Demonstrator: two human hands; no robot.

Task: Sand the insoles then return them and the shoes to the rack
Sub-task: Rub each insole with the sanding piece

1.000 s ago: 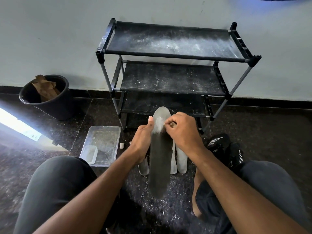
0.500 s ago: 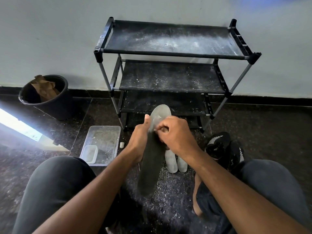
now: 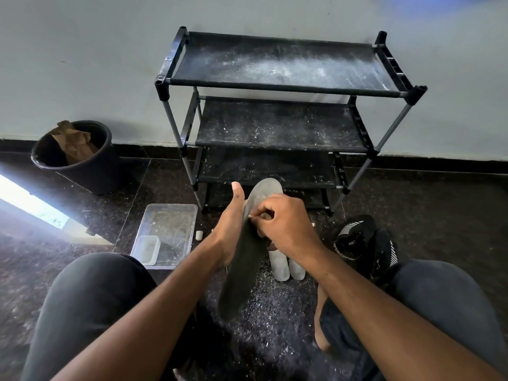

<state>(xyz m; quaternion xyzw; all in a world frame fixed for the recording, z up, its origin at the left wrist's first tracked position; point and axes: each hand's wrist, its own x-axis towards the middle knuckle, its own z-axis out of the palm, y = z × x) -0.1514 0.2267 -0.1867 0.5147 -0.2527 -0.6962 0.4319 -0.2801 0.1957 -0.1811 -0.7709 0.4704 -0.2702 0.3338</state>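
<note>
A long dark grey insole (image 3: 242,268) stands tilted between my knees, its pale toe end up near the rack. My left hand (image 3: 229,229) holds its left edge from behind, thumb raised. My right hand (image 3: 284,224) has its fingers curled round a small sanding piece, mostly hidden, and presses it on the insole's upper part. Two pale insoles (image 3: 286,264) lie on the floor behind. Black shoes (image 3: 362,243) with white markings sit on the floor to the right. The black three-tier rack (image 3: 275,83) stands against the wall, its shelves dusty and bare.
A clear plastic tray (image 3: 167,235) holding a smaller tub sits on the floor at the left. Beside it lies a small white piece (image 3: 199,235). A black bin (image 3: 79,160) with brown paper stands by the wall. Sanding dust covers the dark floor (image 3: 269,320).
The insole has tilted so its lower end swings left. My right hand has slid down from the toe end toward the middle. My left thumb has lifted off the insole.
</note>
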